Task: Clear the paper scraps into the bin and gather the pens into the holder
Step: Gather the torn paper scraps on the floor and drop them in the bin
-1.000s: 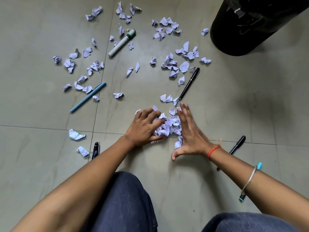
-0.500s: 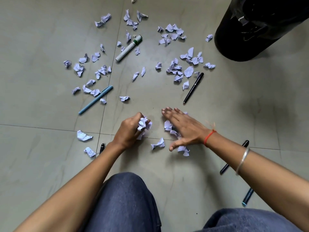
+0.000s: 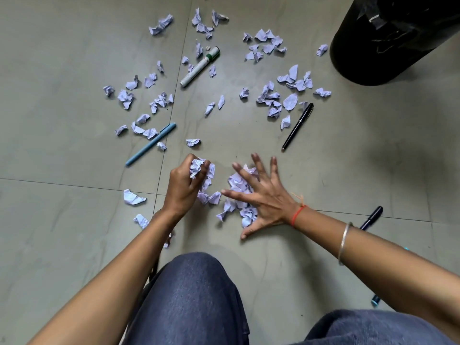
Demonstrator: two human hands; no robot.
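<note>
My left hand (image 3: 185, 186) is closed around a clump of crumpled pale paper scraps (image 3: 198, 168) just above the floor. My right hand (image 3: 261, 196) lies flat with fingers spread over a small heap of scraps (image 3: 239, 183). Many more scraps (image 3: 290, 100) lie scattered further out. A black bin (image 3: 388, 41) stands at the far right. On the floor lie a white marker with a green cap (image 3: 199, 67), a light blue pen (image 3: 150, 144), a black pen (image 3: 297, 127) and a dark pen (image 3: 371, 217) behind my right wrist. No pen holder is in view.
I sit on a grey tiled floor (image 3: 62, 58), my knees in dark blue trousers (image 3: 196, 302) at the bottom. A teal pen end (image 3: 375, 300) shows under my right forearm. Two loose scraps (image 3: 133, 197) lie left of my left wrist.
My hands parted from the shared pile. The left hand closed on a handful of scraps and lifted slightly; the right hand spread flat over the scraps left beside it.
</note>
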